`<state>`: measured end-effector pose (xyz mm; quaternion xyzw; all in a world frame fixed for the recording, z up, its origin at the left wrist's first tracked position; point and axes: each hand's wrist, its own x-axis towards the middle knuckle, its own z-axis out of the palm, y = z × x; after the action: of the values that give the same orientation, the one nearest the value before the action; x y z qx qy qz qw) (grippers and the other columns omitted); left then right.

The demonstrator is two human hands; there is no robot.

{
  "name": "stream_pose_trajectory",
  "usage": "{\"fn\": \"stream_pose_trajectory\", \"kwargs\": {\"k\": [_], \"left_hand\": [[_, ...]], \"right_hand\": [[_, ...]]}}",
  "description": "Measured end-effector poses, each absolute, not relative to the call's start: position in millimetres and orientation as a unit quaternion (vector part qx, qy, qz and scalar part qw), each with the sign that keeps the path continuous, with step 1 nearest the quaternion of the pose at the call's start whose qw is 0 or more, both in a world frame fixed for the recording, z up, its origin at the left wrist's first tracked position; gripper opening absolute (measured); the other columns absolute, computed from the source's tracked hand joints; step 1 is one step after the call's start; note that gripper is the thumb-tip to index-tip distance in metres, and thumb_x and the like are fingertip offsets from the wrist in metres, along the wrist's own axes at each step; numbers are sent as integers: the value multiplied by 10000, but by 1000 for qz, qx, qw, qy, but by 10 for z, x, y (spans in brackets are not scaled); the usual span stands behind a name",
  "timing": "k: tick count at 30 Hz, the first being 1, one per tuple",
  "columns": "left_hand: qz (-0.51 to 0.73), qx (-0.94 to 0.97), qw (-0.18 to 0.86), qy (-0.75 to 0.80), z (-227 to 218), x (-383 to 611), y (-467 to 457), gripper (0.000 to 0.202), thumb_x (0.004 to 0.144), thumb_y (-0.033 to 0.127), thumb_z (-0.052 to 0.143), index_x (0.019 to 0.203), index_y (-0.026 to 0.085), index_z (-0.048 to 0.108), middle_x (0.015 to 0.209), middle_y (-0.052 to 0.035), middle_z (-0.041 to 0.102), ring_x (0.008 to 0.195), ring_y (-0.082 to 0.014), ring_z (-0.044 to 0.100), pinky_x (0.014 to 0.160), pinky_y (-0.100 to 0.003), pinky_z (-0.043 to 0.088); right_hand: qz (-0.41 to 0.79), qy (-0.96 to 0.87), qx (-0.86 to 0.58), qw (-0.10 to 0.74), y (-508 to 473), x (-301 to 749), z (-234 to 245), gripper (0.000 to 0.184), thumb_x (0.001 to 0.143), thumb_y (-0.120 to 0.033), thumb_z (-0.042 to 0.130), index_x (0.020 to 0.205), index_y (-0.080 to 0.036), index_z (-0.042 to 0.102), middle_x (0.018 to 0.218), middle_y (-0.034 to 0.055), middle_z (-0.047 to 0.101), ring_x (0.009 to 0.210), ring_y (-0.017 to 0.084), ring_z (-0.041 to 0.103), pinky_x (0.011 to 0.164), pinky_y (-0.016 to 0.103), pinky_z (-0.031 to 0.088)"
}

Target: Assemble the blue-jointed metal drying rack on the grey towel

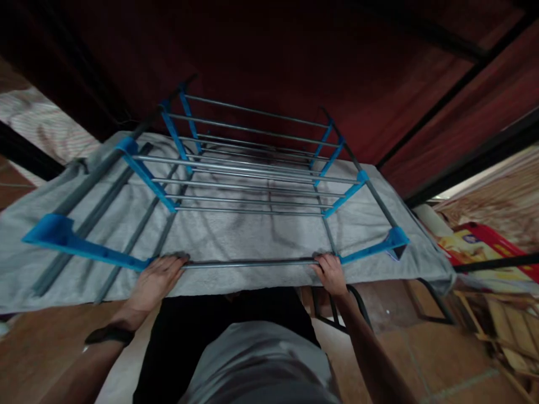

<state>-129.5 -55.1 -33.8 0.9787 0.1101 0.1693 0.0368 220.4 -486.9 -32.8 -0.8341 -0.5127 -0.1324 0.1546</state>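
A rack of grey metal rods with blue plastic side brackets lies on a grey towel spread over a low surface. My left hand grips the left end of the nearest rod, fingers curled over it beside the blue bracket. My right hand is closed on the same rod's right end, next to the other blue bracket. A dark band sits on my left wrist.
A dark red curtain hangs behind the rack. Black metal frame bars run at the right. A red and yellow package and wooden pieces lie at the right. The floor is brown tile.
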Motion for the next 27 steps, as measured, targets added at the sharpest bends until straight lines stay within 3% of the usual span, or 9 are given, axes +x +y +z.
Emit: {"fn": "stream_pose_trajectory", "kwargs": {"k": [27], "left_hand": [[184, 980, -10, 79, -269, -1243, -579, 350, 950, 468, 472, 1045, 182, 648, 944, -117, 721, 893, -301, 676, 841, -442, 511]], "right_hand": [[-108, -516, -839, 136, -4878, 2191, -293, 268, 986, -404, 473, 1021, -212, 657, 948, 74, 643, 947, 226, 558, 835, 370, 397]]}}
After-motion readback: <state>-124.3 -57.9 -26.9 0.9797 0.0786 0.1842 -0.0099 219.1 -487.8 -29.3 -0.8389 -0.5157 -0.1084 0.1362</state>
